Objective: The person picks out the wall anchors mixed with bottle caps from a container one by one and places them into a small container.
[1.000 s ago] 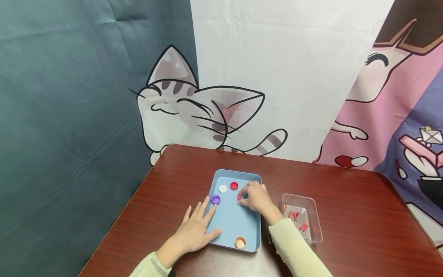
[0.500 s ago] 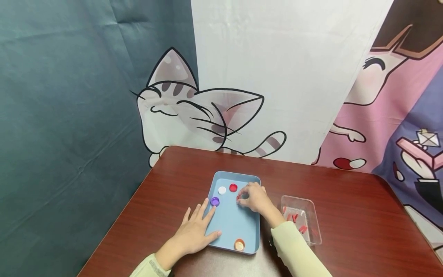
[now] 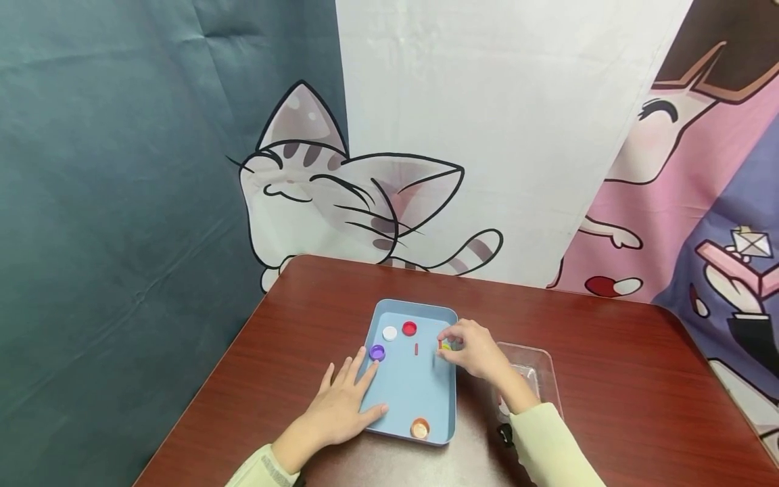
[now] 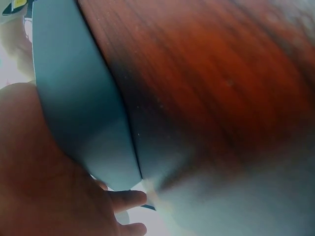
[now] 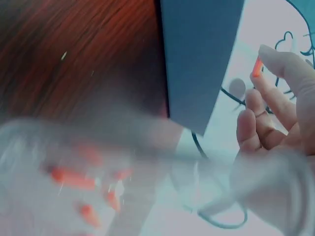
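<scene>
My right hand (image 3: 476,350) pinches a short red stick (image 3: 439,344) between thumb and forefinger, over the right side of a blue tray (image 3: 409,399). In the right wrist view the same red stick (image 5: 257,67) shows between the fingertips. Partly hidden by those fingers is a yellow ring-like piece (image 3: 447,347). Another red stick (image 3: 416,349) lies on the tray floor. My left hand (image 3: 341,406) rests with spread fingers on the tray's left edge, its fingertips close to a purple cap (image 3: 377,352).
A white cap (image 3: 389,333) and a red cap (image 3: 409,328) lie at the tray's far end, an orange cap (image 3: 420,428) at its near end. Right of the tray stands a clear plastic box (image 3: 550,379), partly behind my right arm; several red pieces (image 5: 74,178) lie inside.
My right hand has moved to the right, pinching a red stick. Where its fingertips were, a red stick now shows on the tray floor. My left hand has stayed in place.
</scene>
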The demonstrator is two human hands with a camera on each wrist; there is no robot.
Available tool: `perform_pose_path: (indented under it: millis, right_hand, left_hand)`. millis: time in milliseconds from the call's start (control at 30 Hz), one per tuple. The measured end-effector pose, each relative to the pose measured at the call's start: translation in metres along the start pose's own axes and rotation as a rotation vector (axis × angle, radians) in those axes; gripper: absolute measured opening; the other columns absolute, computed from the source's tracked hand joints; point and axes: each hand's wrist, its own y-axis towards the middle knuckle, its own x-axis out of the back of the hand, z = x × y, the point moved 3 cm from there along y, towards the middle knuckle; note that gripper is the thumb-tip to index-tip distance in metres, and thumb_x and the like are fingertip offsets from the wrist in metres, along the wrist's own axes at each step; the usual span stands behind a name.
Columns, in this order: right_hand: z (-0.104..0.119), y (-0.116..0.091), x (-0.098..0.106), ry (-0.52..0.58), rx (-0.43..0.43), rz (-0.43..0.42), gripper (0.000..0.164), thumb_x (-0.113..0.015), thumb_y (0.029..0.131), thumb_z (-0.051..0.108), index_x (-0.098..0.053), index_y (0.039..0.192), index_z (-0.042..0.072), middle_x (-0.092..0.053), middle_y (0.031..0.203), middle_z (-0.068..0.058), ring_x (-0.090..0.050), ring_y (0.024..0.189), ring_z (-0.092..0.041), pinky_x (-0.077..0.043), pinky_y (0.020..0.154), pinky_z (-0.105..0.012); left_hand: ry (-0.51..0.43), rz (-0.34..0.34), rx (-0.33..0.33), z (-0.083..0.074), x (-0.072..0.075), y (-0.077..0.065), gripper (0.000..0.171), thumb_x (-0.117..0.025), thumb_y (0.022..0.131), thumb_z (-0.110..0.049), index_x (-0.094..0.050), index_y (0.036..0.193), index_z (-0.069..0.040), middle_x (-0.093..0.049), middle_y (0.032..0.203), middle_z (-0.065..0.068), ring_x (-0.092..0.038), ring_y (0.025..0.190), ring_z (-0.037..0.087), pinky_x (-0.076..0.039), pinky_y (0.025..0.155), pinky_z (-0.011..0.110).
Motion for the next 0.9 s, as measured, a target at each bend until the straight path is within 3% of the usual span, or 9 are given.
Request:
perform_pose_path:
  millis: [100,267,567,900]
  right_hand:
    - [-0.002,-0.007,0.009,0.044,0.013,0.005,0.02,-0.086,0.08,0.013,-0.077,0.098,0.009,-0.063,0.084,-0.005,-0.059,0.081,-0.021,-0.053,0.072,-0.033]
    - [-0.006,-0.018,0.023,0.095,0.014,0.016,0.02,-0.084,0.082,0.011,-0.076,0.1,0.009,-0.056,0.076,0.006,-0.054,0.073,-0.01,-0.048,0.064,-0.025]
    - [-0.022,-0.043,0.048,0.161,-0.06,0.014,0.021,-0.082,0.085,0.019,-0.074,0.104,0.018,-0.056,0.069,0.009,-0.052,0.059,-0.006,-0.041,0.048,-0.023]
    - [-0.044,-0.069,0.071,0.163,-0.054,-0.022,0.022,-0.083,0.085,0.019,-0.074,0.105,0.018,-0.057,0.067,0.01,-0.051,0.059,-0.005,-0.042,0.05,-0.022]
  left_hand:
    - [0.002,-0.001,0.0,0.001,0.0,0.0,0.082,-0.053,0.096,-0.064,-0.034,0.159,-0.015,-0.013,0.169,0.014,-0.024,0.15,0.045,-0.013,0.117,0.07]
    - [0.001,-0.002,-0.001,0.001,0.0,0.0,0.082,-0.053,0.096,-0.064,-0.034,0.159,-0.015,-0.013,0.17,0.014,-0.024,0.15,0.045,-0.013,0.117,0.07]
    - [-0.004,0.008,-0.003,0.002,-0.001,0.0,0.083,-0.051,0.096,-0.065,-0.033,0.16,-0.015,-0.012,0.17,0.014,-0.024,0.15,0.045,-0.013,0.117,0.07]
    - [-0.008,0.004,-0.006,0.001,0.0,0.0,0.083,-0.051,0.096,-0.065,-0.034,0.159,-0.015,-0.013,0.169,0.014,-0.025,0.15,0.045,-0.013,0.117,0.07]
